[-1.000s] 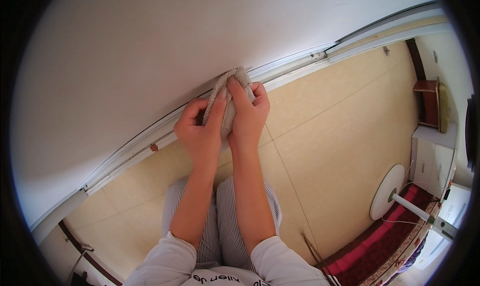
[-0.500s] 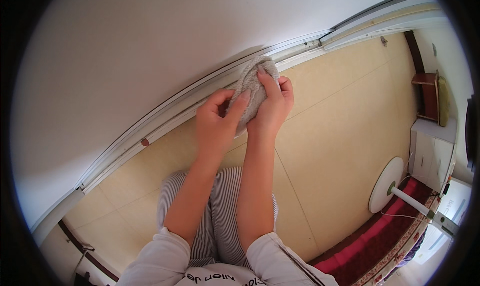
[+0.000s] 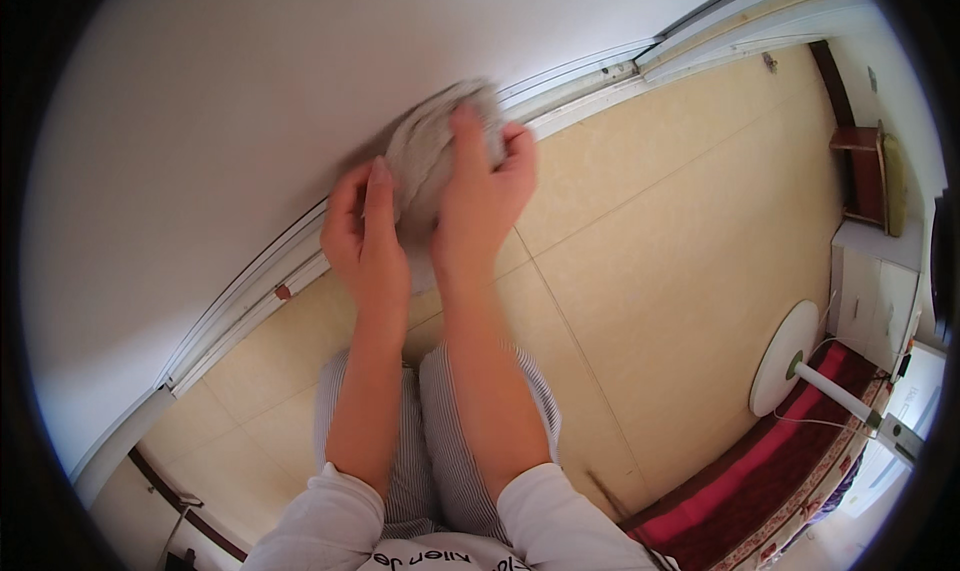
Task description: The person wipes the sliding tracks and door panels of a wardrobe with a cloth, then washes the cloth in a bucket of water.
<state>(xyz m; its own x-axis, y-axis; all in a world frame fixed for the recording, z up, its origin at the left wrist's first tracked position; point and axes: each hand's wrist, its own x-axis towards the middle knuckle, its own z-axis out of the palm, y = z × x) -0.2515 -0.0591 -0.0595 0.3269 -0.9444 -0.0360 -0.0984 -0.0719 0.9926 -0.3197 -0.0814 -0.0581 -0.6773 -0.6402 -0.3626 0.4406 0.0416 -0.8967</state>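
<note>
A bunched grey cloth (image 3: pixel 432 156) is pressed against the white wall (image 3: pixel 250 101) just above the white rail (image 3: pixel 560 81) that runs along its foot. My right hand (image 3: pixel 480 206) lies over the cloth with its fingers curled on it. My left hand (image 3: pixel 365 236) is beside it, fingers up along the cloth's left side and touching it. Both hands and the cloth are motion-blurred. My striped trouser legs (image 3: pixel 440 441) show below my forearms.
Beige floor tiles (image 3: pixel 650 271) spread out to the right. A white fan base with its pole (image 3: pixel 790 371) stands at the lower right beside a red patterned rug (image 3: pixel 780 471). A white cabinet (image 3: pixel 880 291) and a brown shelf (image 3: pixel 860 171) sit by the right wall.
Both hands have slid with the cloth to the right and upward along the wall and rail, and the cloth now sits higher on the wall.
</note>
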